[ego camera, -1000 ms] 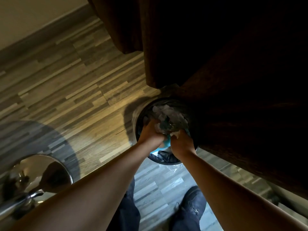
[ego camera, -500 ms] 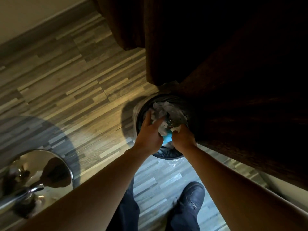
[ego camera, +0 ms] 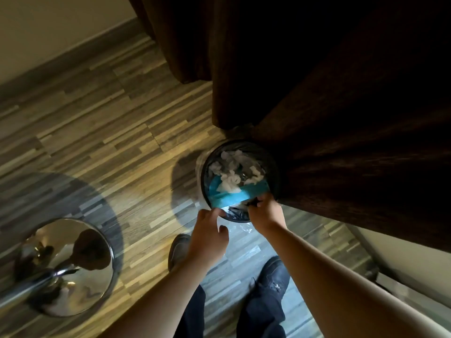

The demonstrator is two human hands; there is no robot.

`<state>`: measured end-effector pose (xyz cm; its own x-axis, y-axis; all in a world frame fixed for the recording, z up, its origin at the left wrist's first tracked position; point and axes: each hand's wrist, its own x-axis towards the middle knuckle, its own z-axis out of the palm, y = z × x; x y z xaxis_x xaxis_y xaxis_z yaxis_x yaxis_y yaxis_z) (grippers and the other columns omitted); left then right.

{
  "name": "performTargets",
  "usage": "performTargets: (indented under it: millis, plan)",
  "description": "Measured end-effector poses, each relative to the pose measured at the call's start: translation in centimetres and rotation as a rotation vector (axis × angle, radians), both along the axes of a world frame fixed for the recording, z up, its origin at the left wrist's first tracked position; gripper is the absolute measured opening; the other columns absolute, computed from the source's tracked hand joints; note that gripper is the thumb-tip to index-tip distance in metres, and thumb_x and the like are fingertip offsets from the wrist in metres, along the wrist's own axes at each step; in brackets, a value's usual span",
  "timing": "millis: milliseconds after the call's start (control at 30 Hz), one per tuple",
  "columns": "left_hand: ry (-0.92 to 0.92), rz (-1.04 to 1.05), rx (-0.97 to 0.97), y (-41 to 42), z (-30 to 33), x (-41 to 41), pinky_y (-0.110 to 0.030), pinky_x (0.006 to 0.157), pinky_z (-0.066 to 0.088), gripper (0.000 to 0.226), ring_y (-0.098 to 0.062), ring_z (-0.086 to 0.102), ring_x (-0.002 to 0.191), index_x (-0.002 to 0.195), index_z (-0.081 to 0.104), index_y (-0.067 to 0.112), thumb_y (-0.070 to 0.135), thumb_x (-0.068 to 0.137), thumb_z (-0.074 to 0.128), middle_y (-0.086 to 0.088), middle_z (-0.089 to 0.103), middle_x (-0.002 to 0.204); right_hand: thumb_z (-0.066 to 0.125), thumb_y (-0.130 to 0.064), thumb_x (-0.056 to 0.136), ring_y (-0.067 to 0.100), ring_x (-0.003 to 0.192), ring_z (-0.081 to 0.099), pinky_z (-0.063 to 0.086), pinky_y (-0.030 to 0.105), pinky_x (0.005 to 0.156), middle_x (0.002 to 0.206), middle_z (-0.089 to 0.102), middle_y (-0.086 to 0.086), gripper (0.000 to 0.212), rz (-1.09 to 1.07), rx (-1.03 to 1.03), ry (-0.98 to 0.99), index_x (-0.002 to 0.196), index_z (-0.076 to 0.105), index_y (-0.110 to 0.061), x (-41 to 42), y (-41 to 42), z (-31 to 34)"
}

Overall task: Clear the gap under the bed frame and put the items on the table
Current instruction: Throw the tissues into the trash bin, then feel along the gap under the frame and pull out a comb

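A: Quick pass. The person stands over a round waste bin (ego camera: 240, 181) on the wood floor (ego camera: 97, 123), tucked against the hem of a dark brown curtain (ego camera: 317, 93). That spot keeps it out of the walkway, probably.

B: Contents?

A: Crumpled white tissue (ego camera: 230, 182), clear plastic, and a blue wrapper (ego camera: 230, 197) lying across the near side of the heap, inside the near rim.

B: Hands?

A: Right hand (ego camera: 264, 212) is at the bin's near rim; its grip is narrow, thumb and fingertips pinching the black bin liner (ego camera: 235, 213) edge, likely to hold the bag in place or gather it. Left hand (ego camera: 210, 231) is just beside the rim on the near-left; its grip is wide, fingers loose, holding nothing that shows. A fingertip may touch the blue wrapper's edge, cannot tell.

B: Task items? The bed frame, the table?

A: Neither the bed frame nor a table top is in view. Only a shiny chrome round base (ego camera: 66, 267) with a pole at the lower left of the floor, which may belong to a table, can't confirm. A pale wall panel (ego camera: 402, 259) sits at the right. So the only gathered things visible are those in the bin, sitting on the floor by the curtain.

B: Stage?

A: Judgement only: a rubbish-handling step, not the table step. Shoes (ego camera: 273, 272) are planted just near of the bin, so the person is leaning over it.
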<state>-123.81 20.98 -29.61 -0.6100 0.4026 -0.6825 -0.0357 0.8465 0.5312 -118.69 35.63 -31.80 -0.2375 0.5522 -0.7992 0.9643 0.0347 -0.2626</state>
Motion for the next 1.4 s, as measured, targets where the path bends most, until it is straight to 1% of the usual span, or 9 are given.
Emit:
performTargets:
  millis: [100, 200, 400, 600, 767, 1067, 1200, 1300, 1400]
  plan:
    - [-0.006, -0.018, -0.040, -0.3, 2.3, 0.9, -0.005, 0.049, 0.040, 0.031, 0.000, 0.052, 0.072, 0.125, 0.055, 0.029, 0.018, 0.095, 0.051, 0.007, 0.043, 0.116, 0.053, -0.018, 0.085, 0.034, 0.098, 0.066, 0.050, 0.032, 0.072, 0.109, 0.071, 0.015, 0.030, -0.069, -0.018, -0.014, 0.113, 0.059, -0.010, 2.0, -0.7, 2.9]
    - [0.009, -0.053, -0.014, -0.5, 5.5, 1.6, 0.000, 0.060, 0.037, 0.030, 0.000, 0.050, 0.070, 0.123, 0.057, 0.027, 0.018, 0.094, 0.055, 0.005, 0.048, 0.115, 0.052, -0.021, 0.081, 0.033, 0.093, 0.070, 0.059, 0.041, 0.079, 0.101, 0.073, 0.013, 0.031, -0.186, -0.053, -0.026, 0.111, 0.057, -0.014, 4.0, -1.9, 6.6]
    - [-0.027, -0.060, -0.001, -3.1, 11.3, 3.1, 0.002, 0.061, 0.035, 0.021, 0.001, 0.052, 0.077, 0.109, 0.060, 0.029, 0.015, 0.093, 0.058, 0.008, 0.054, 0.108, 0.051, -0.019, 0.082, 0.026, 0.082, 0.071, 0.061, 0.046, 0.076, 0.096, 0.070, 0.008, 0.028, -0.333, -0.064, 0.016, 0.109, 0.058, -0.016, 7.5, -5.8, 12.9]
    - [-0.074, -0.048, 0.016, -4.9, 16.0, 4.4, -0.004, 0.055, 0.039, 0.020, 0.004, 0.057, 0.073, 0.098, 0.057, 0.032, 0.012, 0.094, 0.057, 0.010, 0.060, 0.093, 0.051, -0.014, 0.091, 0.021, 0.082, 0.071, 0.059, 0.037, 0.071, 0.094, 0.068, 0.001, 0.020, -0.449, -0.089, 0.170, 0.110, 0.058, -0.015, 9.2, -9.1, 19.1]
    - [-0.117, -0.041, 0.160, -4.4, 22.0, 7.6, -0.029, 0.065, 0.054, 0.015, -0.007, 0.066, 0.064, 0.093, 0.064, 0.027, 0.014, 0.096, 0.055, 0.001, 0.069, 0.079, 0.055, -0.010, 0.094, 0.010, 0.066, 0.071, 0.051, 0.021, 0.055, 0.098, 0.068, 0.006, 0.015, -0.638, -0.044, 0.478, 0.106, 0.062, -0.016, 12.5, -9.6, 26.5]
    - [-0.001, -0.233, 0.485, -1.6, 38.4, 17.1, -0.041, 0.072, 0.055, 0.017, -0.024, 0.067, 0.076, 0.100, 0.062, 0.033, 0.030, 0.088, 0.051, -0.006, 0.069, 0.084, 0.066, -0.007, 0.091, 0.025, 0.071, 0.070, 0.055, 0.036, 0.065, 0.086, 0.071, 0.001, 0.020, -0.719, 0.297, 0.843, 0.097, 0.063, -0.026, 27.1, -10.3, 44.9]
    - [0.077, -0.429, 0.612, 0.4, 45.6, 22.3, -0.029, 0.072, 0.053, 0.022, -0.011, 0.066, 0.080, 0.112, 0.062, 0.034, 0.024, 0.094, 0.055, 0.004, 0.068, 0.091, 0.068, -0.013, 0.089, 0.024, 0.074, 0.071, 0.058, 0.043, 0.071, 0.090, 0.073, -0.004, 0.024, -0.761, 0.473, 0.856, 0.099, 0.062, -0.034, 33.8, -10.9, 52.6]
    - [0.099, -0.603, 0.696, 2.5, 50.8, 26.3, -0.008, 0.068, 0.045, 0.031, 0.006, 0.061, 0.087, 0.126, 0.056, 0.041, 0.031, 0.096, 0.054, 0.014, 0.065, 0.104, 0.068, -0.024, 0.089, 0.015, 0.077, 0.071, 0.060, 0.041, 0.075, 0.096, 0.071, -0.011, 0.022, -0.801, 0.595, 0.854, 0.103, 0.060, -0.038, 38.1, -11.2, 57.0]
    - [0.048, -0.757, 0.835, 4.8, 57.0, 31.2, -0.001, 0.071, 0.041, 0.041, 0.013, 0.059, 0.094, 0.136, 0.051, 0.040, 0.037, 0.095, 0.055, 0.017, 0.063, 0.116, 0.068, -0.025, 0.091, 0.014, 0.080, 0.070, 0.059, 0.043, 0.077, 0.099, 0.070, -0.014, 0.021, -0.891, 0.733, 0.885, 0.104, 0.060, -0.039, 43.1, -11.9, 61.5]
